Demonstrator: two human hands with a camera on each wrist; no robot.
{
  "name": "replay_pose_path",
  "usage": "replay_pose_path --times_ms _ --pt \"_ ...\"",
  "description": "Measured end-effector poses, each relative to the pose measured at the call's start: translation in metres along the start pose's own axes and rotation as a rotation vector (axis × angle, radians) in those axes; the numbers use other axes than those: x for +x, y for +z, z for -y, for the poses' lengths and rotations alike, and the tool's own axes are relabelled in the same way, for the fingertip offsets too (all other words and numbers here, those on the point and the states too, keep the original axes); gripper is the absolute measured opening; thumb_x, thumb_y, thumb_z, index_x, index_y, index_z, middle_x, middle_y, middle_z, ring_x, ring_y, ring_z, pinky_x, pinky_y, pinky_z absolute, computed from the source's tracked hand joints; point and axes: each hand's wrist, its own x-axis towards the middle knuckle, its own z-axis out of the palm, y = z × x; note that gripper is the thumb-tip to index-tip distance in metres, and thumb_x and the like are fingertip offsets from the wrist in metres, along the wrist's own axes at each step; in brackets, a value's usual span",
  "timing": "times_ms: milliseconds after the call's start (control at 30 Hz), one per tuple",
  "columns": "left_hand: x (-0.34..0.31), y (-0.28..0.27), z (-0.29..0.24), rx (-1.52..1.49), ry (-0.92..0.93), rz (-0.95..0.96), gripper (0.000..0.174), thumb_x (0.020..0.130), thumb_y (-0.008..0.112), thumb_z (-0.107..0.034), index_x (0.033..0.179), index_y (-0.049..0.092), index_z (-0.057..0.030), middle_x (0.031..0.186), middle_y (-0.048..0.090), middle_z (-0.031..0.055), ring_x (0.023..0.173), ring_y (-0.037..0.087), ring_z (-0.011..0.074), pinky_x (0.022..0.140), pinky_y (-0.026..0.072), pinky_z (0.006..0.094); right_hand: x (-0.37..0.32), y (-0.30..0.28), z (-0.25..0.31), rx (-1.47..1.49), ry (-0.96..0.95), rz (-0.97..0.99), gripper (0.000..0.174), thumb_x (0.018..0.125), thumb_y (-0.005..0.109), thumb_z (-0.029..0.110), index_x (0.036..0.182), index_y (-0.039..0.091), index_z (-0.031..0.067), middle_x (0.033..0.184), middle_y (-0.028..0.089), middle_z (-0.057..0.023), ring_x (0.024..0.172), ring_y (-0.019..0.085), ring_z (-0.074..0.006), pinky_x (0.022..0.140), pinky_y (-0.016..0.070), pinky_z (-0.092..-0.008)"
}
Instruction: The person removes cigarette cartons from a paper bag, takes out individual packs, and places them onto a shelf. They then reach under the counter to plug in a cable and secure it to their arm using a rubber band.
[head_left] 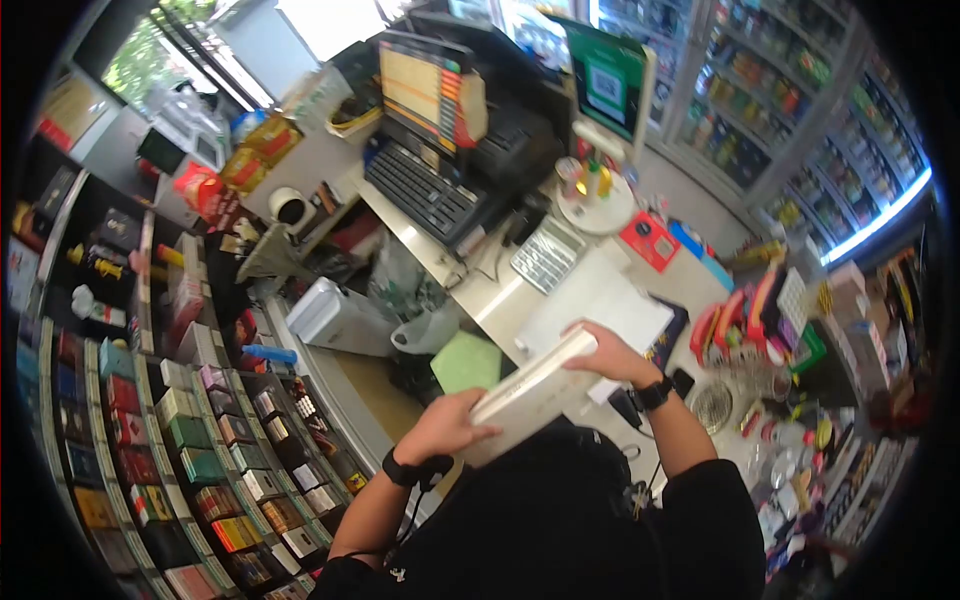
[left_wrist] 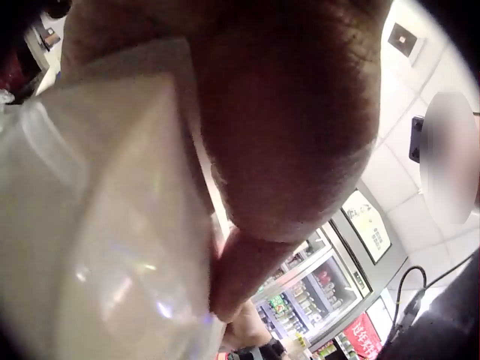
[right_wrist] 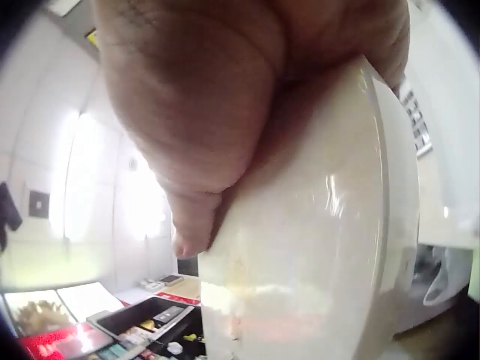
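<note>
A long white box (head_left: pixel 530 395) with a glossy wrap is held between both hands in front of the body. The left hand (head_left: pixel 445 430) grips its lower left end, thumb across the near face. At the upper right end the right hand (head_left: pixel 612 358) pinches it. In the left wrist view, the thumb side of the left hand (left_wrist: pixel 285 120) lies along the shiny white box (left_wrist: pixel 112 225). The right wrist view has the right hand (right_wrist: pixel 202 97) on an edge of the box (right_wrist: pixel 300 247); its far fingers are hidden.
Behind the box, white paper (head_left: pixel 600 305) lies on the counter beside a calculator (head_left: pixel 548 254), a keyboard (head_left: pixel 422 192) and a monitor (head_left: pixel 425 90). Shelves of small boxes (head_left: pixel 200 464) stand at left, with a white bin (head_left: pixel 338 318) nearby. Red packets (head_left: pixel 740 320) sit at right.
</note>
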Motion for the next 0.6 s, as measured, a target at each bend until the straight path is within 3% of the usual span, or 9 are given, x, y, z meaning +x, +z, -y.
replay_pose_path --times_ms 67,133,167,200,267,367,467,533,600 --pt "-0.010 -0.006 0.005 -0.065 0.016 -0.026 0.051 0.078 0.078 -0.031 0.113 0.061 0.0014 0.098 0.067 0.0145 0.090 0.065 0.0235 0.080 0.0500 0.0331 0.006 0.006 -0.008 0.051 0.017 -0.029 0.048 0.078 0.080 0.026 0.113 0.057 0.0026 0.101 0.065 -0.0074 0.094 0.058 -0.0132 0.086 0.0476 -0.0300" --pt "-0.027 -0.012 0.019 -0.368 -0.065 -0.078 0.047 0.083 0.076 -0.023 0.119 0.058 0.0003 0.103 0.066 0.0091 0.094 0.063 0.0166 0.082 0.0503 0.0310 0.008 0.009 -0.046 0.022 -0.083 -0.109 0.054 0.080 0.078 0.022 0.121 0.054 -0.0034 0.107 0.065 -0.0117 0.100 0.058 -0.0157 0.090 0.0469 -0.0305" --pt "-0.034 -0.008 0.038 -0.563 -0.127 -0.118 0.046 0.085 0.074 -0.012 0.125 0.054 -0.0017 0.110 0.064 0.0064 0.102 0.060 0.0143 0.088 0.0494 0.0305 0.003 0.010 -0.058 0.157 0.003 -0.158 0.054 0.083 0.075 0.021 0.124 0.052 -0.0059 0.109 0.064 -0.0135 0.101 0.058 -0.0175 0.091 0.0464 -0.0301" --pt "-0.041 -0.001 0.047 -0.560 -0.112 -0.156 0.046 0.085 0.074 -0.012 0.125 0.054 -0.0017 0.110 0.064 0.0064 0.102 0.060 0.0143 0.088 0.0494 0.0305 0.004 0.014 -0.099 0.116 0.015 -0.321 0.045 0.087 0.068 0.017 0.122 0.053 -0.0057 0.109 0.064 -0.0129 0.101 0.058 -0.0172 0.091 0.0466 -0.0300" --pt "-0.048 0.011 0.057 -0.876 -0.007 -0.198 0.051 0.085 0.074 -0.015 0.128 0.053 -0.0012 0.118 0.063 0.0102 0.108 0.060 0.0173 0.095 0.0477 0.0328 -0.009 0.008 -0.055 0.239 0.054 -0.241 0.032 0.092 0.057 0.011 0.120 0.054 -0.0051 0.107 0.064 -0.0108 0.099 0.058 -0.0156 0.088 0.0474 -0.0305" --pt "-0.044 0.031 0.047 -0.929 -0.006 -0.421 0.047 0.087 0.070 -0.009 0.129 0.051 0.0014 0.119 0.062 0.0107 0.110 0.059 0.0178 0.097 0.0467 0.0324 -0.005 0.006 -0.056 0.189 0.013 -0.261 0.031 0.093 0.056 0.012 0.119 0.054 -0.0050 0.106 0.064 -0.0104 0.097 0.058 -0.0155 0.087 0.0476 -0.0303" --pt "-0.033 0.040 0.041 -0.984 0.015 -0.622 0.043 0.089 0.068 -0.007 0.128 0.052 0.0029 0.119 0.062 0.0114 0.108 0.060 0.0178 0.095 0.0474 0.0316 0.003 0.002 -0.058 0.300 -0.015 -0.269 0.032 0.095 0.054 0.016 0.119 0.054 -0.0048 0.106 0.064 -0.0101 0.096 0.058 -0.0152 0.085 0.0476 -0.0299" --pt "-0.032 0.047 0.035 -1.010 0.008 -0.710 0.042 0.089 0.067 -0.007 0.127 0.053 0.0034 0.118 0.063 0.0117 0.108 0.061 0.0178 0.095 0.0477 0.0312 0.005 -0.001 -0.045 0.305 -0.046 -0.207 0.048 0.099 0.051 0.037 0.123 0.051 -0.0039 0.111 0.063 -0.0111 0.100 0.058 -0.0172 0.089 0.0463 -0.0318" --pt "-0.032 0.048 0.028 -0.993 0.022 -0.821 0.040 0.090 0.066 -0.005 0.126 0.053 0.0040 0.117 0.063 0.0118 0.107 0.061 0.0176 0.093 0.0485 0.0308 0.010 0.002 -0.051 0.386 -0.050 -0.214 0.046 0.098 0.053 0.036 0.122 0.052 -0.0034 0.109 0.063 -0.0105 0.098 0.058 -0.0165 0.087 0.0470 -0.0313"
